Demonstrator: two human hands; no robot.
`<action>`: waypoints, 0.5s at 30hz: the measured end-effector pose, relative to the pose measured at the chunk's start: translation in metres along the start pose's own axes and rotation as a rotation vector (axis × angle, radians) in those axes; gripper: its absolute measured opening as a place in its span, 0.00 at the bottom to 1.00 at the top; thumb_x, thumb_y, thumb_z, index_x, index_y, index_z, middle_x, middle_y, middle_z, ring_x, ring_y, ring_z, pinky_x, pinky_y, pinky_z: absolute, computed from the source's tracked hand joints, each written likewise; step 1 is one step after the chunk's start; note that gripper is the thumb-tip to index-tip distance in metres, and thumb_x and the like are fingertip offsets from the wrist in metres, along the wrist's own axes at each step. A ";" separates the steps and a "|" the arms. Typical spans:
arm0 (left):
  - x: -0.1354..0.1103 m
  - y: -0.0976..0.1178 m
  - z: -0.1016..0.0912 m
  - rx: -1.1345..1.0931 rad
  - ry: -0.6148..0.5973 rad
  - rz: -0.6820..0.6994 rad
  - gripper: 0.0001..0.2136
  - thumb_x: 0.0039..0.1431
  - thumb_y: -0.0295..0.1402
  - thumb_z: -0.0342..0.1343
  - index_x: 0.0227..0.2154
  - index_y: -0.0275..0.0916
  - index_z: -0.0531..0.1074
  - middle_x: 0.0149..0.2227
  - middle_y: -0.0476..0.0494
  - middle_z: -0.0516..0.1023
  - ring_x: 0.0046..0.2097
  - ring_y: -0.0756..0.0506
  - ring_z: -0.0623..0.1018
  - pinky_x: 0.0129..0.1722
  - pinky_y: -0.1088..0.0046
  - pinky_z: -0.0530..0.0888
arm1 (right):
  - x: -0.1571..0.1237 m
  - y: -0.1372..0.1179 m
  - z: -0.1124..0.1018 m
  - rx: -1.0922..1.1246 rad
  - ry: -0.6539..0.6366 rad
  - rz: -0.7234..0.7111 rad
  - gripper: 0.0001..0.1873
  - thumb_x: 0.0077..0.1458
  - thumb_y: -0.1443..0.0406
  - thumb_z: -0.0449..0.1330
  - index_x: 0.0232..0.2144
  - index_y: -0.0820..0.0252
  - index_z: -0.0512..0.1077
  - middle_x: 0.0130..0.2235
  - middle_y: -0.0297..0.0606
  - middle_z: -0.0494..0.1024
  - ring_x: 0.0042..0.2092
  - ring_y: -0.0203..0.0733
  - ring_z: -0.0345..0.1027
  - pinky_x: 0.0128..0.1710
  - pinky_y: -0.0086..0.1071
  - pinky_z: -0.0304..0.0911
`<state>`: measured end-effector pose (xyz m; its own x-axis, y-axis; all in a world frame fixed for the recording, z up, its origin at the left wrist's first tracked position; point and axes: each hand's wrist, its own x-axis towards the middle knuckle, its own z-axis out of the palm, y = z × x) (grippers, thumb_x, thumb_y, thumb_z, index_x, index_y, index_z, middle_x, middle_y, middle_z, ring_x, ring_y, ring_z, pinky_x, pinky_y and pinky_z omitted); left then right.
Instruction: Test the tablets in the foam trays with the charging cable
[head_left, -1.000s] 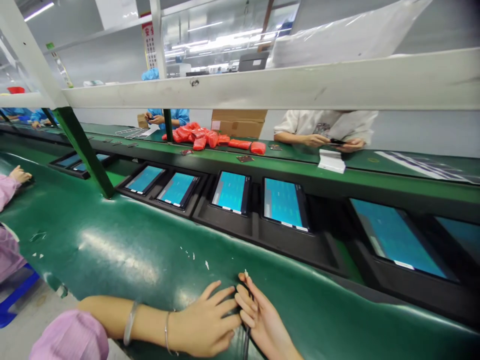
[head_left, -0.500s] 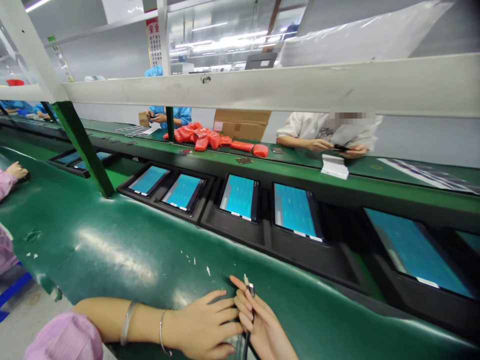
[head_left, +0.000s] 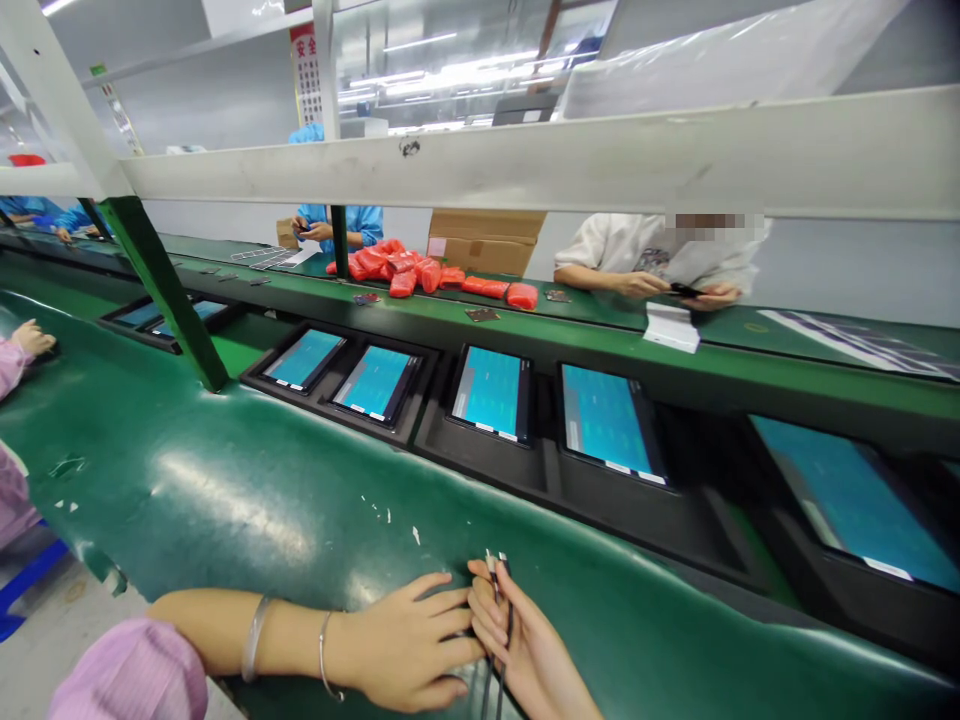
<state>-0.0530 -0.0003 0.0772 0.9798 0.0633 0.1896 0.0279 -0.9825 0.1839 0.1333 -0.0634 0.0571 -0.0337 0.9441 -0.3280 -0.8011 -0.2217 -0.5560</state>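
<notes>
My left hand (head_left: 409, 645) lies flat on the green mat (head_left: 247, 500) at the bottom middle, fingers stretched out, its fingertips touching my right hand. My right hand (head_left: 517, 640) is closed around two thin dark cables (head_left: 497, 575) whose silver plug tips stick out above its fingers. The cables run down out of the picture. Both wrists of my left arm side show bracelets and a pink sleeve.
Beyond the mat a conveyor carries black trays with lit tablets (head_left: 491, 392), several in a row. Farther back on a green bench lie red packets (head_left: 420, 275), a cardboard box (head_left: 487, 240) and a white stack (head_left: 669, 326). Other people work opposite and at left (head_left: 30, 340). A white beam (head_left: 525, 160) crosses overhead.
The tablets on the conveyor have shifted to the right. A second plug tip now shows beside the first in my right hand. My left hand stays flat.
</notes>
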 end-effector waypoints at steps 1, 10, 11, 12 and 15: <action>0.000 0.000 0.000 -0.001 -0.005 0.001 0.22 0.71 0.42 0.45 0.61 0.35 0.61 0.60 0.38 0.70 0.66 0.40 0.62 0.69 0.56 0.55 | 0.000 0.000 -0.001 -0.008 -0.004 0.000 0.17 0.56 0.54 0.69 0.35 0.63 0.77 0.23 0.29 0.60 0.22 0.29 0.43 0.19 0.25 0.44; 0.000 0.000 -0.001 -0.008 -0.017 -0.004 0.22 0.71 0.42 0.45 0.61 0.35 0.61 0.61 0.38 0.69 0.67 0.40 0.60 0.70 0.56 0.54 | 0.000 0.005 -0.005 -0.076 -0.020 -0.048 0.17 0.60 0.52 0.65 0.35 0.63 0.76 0.22 0.29 0.60 0.21 0.29 0.43 0.20 0.26 0.43; -0.001 0.000 0.000 -0.012 -0.019 -0.006 0.22 0.72 0.42 0.45 0.61 0.36 0.62 0.61 0.38 0.68 0.67 0.40 0.60 0.70 0.56 0.54 | 0.000 0.005 -0.004 -0.076 -0.018 -0.051 0.18 0.60 0.52 0.65 0.35 0.63 0.76 0.22 0.28 0.60 0.21 0.29 0.43 0.20 0.26 0.43; -0.001 0.000 0.000 -0.016 -0.021 -0.007 0.21 0.72 0.42 0.45 0.61 0.36 0.62 0.61 0.38 0.68 0.66 0.40 0.61 0.70 0.56 0.54 | 0.000 0.005 -0.003 -0.074 -0.017 -0.052 0.18 0.60 0.52 0.65 0.35 0.63 0.76 0.22 0.28 0.60 0.21 0.29 0.43 0.20 0.26 0.43; -0.001 0.000 0.001 -0.026 -0.028 -0.013 0.21 0.71 0.42 0.45 0.61 0.36 0.62 0.61 0.37 0.69 0.66 0.40 0.61 0.70 0.55 0.54 | 0.000 0.004 -0.002 -0.048 -0.013 -0.033 0.18 0.60 0.52 0.65 0.35 0.63 0.77 0.22 0.28 0.60 0.21 0.30 0.43 0.19 0.26 0.42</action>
<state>-0.0534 -0.0009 0.0761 0.9846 0.0703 0.1603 0.0353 -0.9767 0.2116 0.1309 -0.0648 0.0533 -0.0161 0.9541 -0.2989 -0.7723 -0.2018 -0.6023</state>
